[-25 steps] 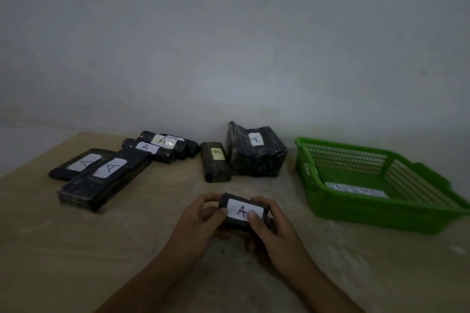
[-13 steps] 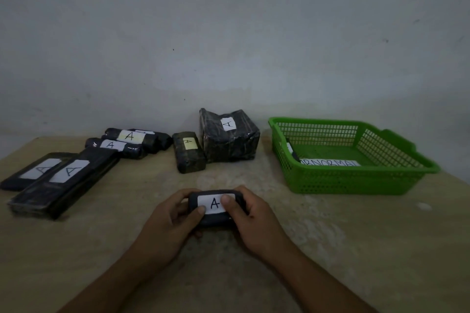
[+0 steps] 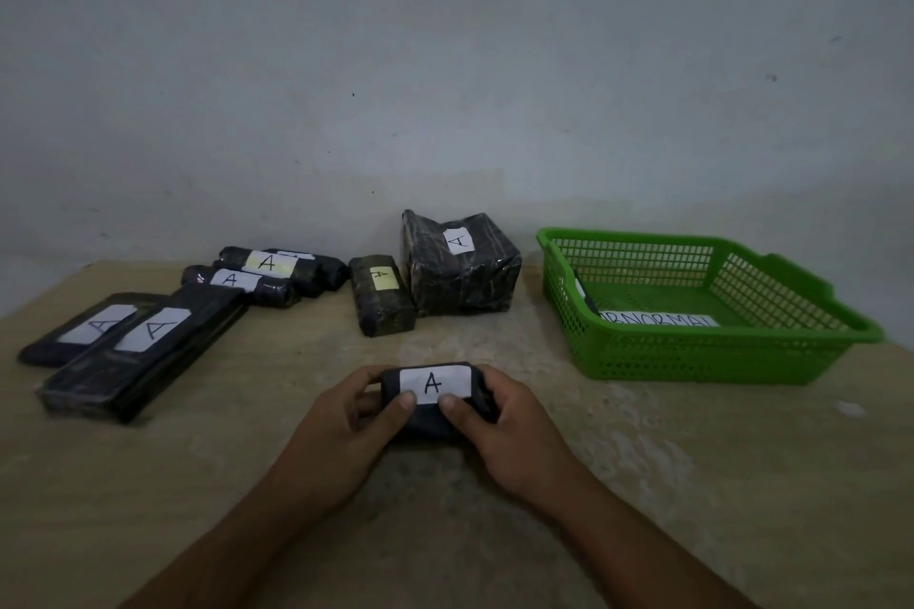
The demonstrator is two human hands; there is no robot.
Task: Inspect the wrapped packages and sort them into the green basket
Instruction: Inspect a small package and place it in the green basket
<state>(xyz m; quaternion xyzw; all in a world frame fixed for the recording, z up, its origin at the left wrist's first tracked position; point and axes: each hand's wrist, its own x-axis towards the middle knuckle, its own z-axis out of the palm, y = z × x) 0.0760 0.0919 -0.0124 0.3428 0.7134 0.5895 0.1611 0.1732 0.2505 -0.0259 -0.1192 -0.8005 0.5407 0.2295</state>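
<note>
Between both curled hands — left hand [image 3: 341, 430], right hand [image 3: 514, 435] — a small dark film-wrapped package [image 3: 435, 403].

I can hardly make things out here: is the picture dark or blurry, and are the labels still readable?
Head view: dim, flat light, faint shadows, no real blur; the A on the held small package is crisp; the wall of the green basket hides part of its ABNORMAL sign.

Dim bare grey wall [image 3: 445, 64], beige table [image 3: 742, 485]

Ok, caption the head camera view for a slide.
Left hand and right hand grip a small wrapped package labelled A; green basket sits at right.
</note>
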